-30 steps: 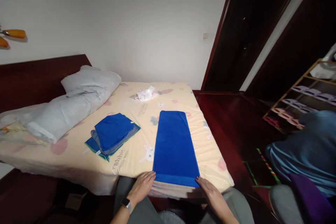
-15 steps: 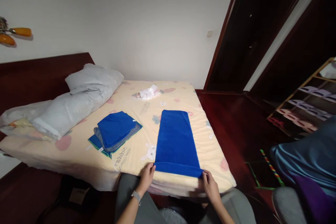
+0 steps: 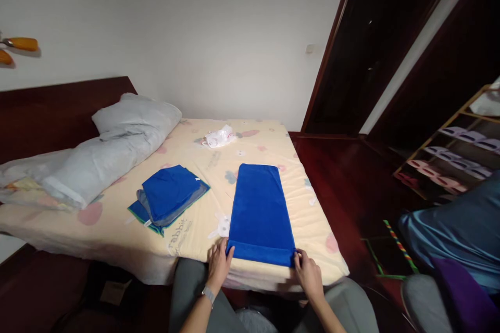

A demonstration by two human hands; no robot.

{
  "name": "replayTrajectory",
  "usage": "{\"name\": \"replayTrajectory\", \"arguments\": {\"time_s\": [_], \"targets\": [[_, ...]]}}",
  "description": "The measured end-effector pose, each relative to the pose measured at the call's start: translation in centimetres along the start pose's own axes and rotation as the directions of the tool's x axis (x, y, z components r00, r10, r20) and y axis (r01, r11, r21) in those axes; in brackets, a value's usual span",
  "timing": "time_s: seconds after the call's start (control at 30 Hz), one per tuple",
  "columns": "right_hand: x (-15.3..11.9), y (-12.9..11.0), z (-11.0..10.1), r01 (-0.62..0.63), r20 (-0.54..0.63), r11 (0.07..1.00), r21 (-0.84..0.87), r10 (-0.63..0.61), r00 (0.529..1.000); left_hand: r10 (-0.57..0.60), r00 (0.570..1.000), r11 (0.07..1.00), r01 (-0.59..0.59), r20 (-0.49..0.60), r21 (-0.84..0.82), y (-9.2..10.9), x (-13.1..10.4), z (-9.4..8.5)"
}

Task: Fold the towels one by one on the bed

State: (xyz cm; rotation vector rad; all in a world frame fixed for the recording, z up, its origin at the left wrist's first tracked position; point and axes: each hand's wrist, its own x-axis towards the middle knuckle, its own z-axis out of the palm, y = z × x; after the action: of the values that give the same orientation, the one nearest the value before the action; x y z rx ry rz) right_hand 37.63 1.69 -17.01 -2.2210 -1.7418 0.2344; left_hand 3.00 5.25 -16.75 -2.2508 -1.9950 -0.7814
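A long blue cloth (image 3: 260, 203) lies flat on the bed, its near end turned over in a narrow band along the bed's front edge. My left hand (image 3: 219, 263) pinches the near left corner of that band. At the near right corner, the fingers of my right hand (image 3: 308, 270) are closed on the cloth. To the left lies a loose pile of blue and grey cloths (image 3: 172, 195) with green edging and small white tags.
Grey-white bedding (image 3: 117, 140) is heaped at the left by the headboard. A crumpled white plastic bag (image 3: 219, 137) lies farther back on the bed (image 3: 250, 130). A shoe rack (image 3: 449, 153) and a person's blue clothing (image 3: 461, 229) are at the right.
The folded band at the near end looks flatter and slightly wider. Both hands remain at its corners, with the fingers resting lower over the cloth. The view has shifted slightly.
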Motion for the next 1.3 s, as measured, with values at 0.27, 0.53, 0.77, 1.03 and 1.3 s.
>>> {"name": "replayTrajectory", "arguments": {"time_s": [0.27,0.53,0.77,1.03,1.3], "targets": [[-0.4,-0.4,0.2,0.082,-0.140,0.995,-0.056,-0.089,0.986,0.054,0.998,0.997,-0.055,0.022,0.053,0.7,0.6,-0.7],[-1.8,-2.4,0.0,0.139,-0.271,0.990,-0.006,-0.136,0.953,0.276,0.960,0.959,-0.278,0.040,0.052,3.9,-0.3,-2.5],[-3.4,-6.5,1.3,0.481,0.043,0.853,0.204,-0.498,0.866,0.506,0.820,0.862,-0.490,0.267,-0.129,6.9,-0.4,-1.6],[-0.4,1.1,0.8,0.484,0.038,0.867,0.120,-0.491,0.870,0.397,0.879,0.918,-0.387,0.264,-0.088,0.5,0.2,-2.0],[0.7,2.1,-0.2,0.391,0.057,0.879,0.274,-0.421,0.905,0.353,0.904,0.924,-0.297,0.239,-0.241,-2.1,1.8,-1.1]]}}
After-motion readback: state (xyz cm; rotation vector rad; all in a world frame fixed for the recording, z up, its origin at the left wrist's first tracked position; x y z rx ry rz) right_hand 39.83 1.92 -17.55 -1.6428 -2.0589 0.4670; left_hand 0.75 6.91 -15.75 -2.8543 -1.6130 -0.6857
